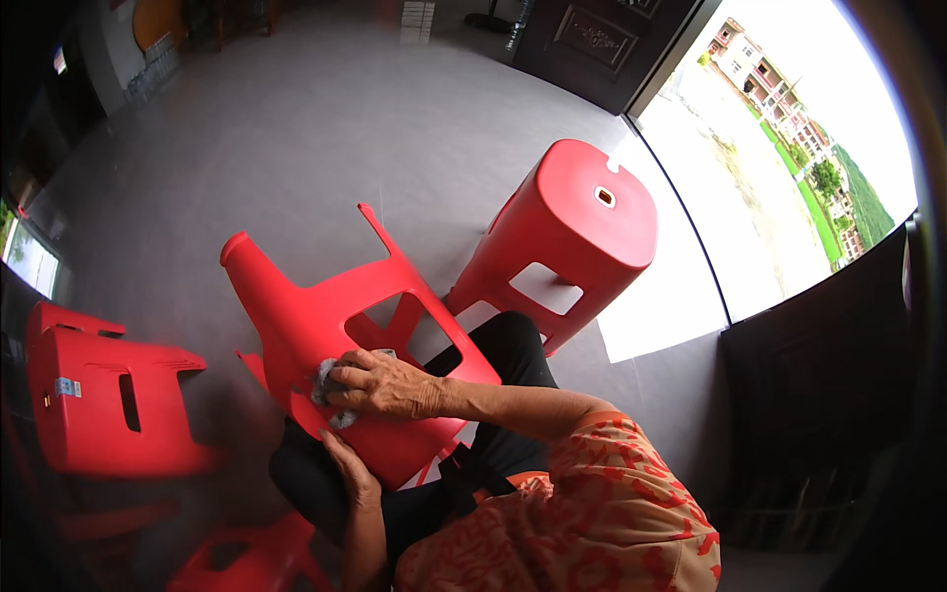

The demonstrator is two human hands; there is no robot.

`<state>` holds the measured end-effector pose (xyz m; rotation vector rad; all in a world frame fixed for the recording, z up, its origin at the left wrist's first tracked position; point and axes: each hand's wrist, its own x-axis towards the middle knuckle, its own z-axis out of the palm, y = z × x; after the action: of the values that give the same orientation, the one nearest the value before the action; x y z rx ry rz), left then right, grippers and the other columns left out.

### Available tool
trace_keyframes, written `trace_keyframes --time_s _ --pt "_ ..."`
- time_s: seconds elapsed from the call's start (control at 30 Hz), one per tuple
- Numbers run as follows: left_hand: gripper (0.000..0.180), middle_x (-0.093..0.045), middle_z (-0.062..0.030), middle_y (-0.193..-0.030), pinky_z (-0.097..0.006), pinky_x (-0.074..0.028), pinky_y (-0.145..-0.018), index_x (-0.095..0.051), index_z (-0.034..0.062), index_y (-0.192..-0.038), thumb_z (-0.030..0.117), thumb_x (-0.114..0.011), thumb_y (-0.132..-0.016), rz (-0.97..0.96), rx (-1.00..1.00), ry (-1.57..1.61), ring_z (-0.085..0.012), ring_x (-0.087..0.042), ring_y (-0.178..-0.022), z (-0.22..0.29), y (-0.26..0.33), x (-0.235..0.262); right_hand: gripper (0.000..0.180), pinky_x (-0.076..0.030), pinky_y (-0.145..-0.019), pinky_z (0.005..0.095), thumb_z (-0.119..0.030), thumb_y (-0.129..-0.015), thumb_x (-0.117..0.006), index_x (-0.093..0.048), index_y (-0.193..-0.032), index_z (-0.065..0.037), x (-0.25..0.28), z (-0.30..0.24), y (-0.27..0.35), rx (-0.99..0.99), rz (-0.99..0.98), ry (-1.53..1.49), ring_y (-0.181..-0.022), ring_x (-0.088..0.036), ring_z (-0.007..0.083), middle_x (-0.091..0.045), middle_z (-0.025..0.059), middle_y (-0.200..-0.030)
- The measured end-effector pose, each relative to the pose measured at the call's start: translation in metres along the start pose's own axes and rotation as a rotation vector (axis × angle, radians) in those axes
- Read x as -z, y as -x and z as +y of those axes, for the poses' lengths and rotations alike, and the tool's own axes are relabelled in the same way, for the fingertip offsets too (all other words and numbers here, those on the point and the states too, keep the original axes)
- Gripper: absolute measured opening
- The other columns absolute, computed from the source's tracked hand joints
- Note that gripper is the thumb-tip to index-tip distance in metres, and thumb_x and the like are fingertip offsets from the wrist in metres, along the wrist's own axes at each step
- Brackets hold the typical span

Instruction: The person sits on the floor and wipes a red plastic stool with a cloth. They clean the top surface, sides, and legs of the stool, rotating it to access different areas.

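Observation:
A red plastic stool (296,306) lies tipped on its side across my lap, legs pointing up and away. My right hand (385,387) presses a crumpled grey cloth (324,380) against the stool's side wall, fingers closed over it. Just below, my left hand (350,476) grips the stool's near lower edge and steadies it. My black trousers (513,345) show beneath the stool.
Another red stool (577,232) stands upright on the grey floor just beyond my knees. A third red stool (109,405) lies at the left and a fourth red stool (247,557) at the bottom. A wide bright doorway (779,148) opens at the right.

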<state>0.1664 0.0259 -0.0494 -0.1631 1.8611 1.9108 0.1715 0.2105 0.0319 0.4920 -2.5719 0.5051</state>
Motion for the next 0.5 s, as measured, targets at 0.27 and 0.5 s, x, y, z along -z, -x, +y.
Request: trace_keyframes --time_s 0.27,0.5 --pt "0.086 -0.011 -0.0103 -0.158 -0.037 -0.011 -0.117 -0.009 0.0047 -0.152 0.067 -0.025 -0.095 -0.195 0.12 0.229 -0.0215 -0.013 -0.144 0.008 -0.009 -0.007 0.023 -0.047 -0.082 0.036 -0.023 -0.08 -0.063 -0.068 -0.102 -0.016 -0.006 -0.006 -0.017 0.016 -0.122 0.053 -0.111 -0.051 0.0229 -0.057 0.0032 -0.12" --pt "0.088 -0.031 -0.0104 -0.15 -0.033 -0.02 -0.114 -0.028 0.0049 -0.147 0.073 -0.023 -0.092 -0.172 0.136 0.303 -0.0211 -0.028 -0.138 0.042 0.005 -0.016 0.016 -0.046 -0.088 0.0397 -0.021 -0.075 -0.064 -0.069 -0.09 -0.015 -0.015 -0.015 -0.02 0.15 -0.223 0.013 -0.115 -0.051 0.0254 -0.06 0.0016 -0.11"
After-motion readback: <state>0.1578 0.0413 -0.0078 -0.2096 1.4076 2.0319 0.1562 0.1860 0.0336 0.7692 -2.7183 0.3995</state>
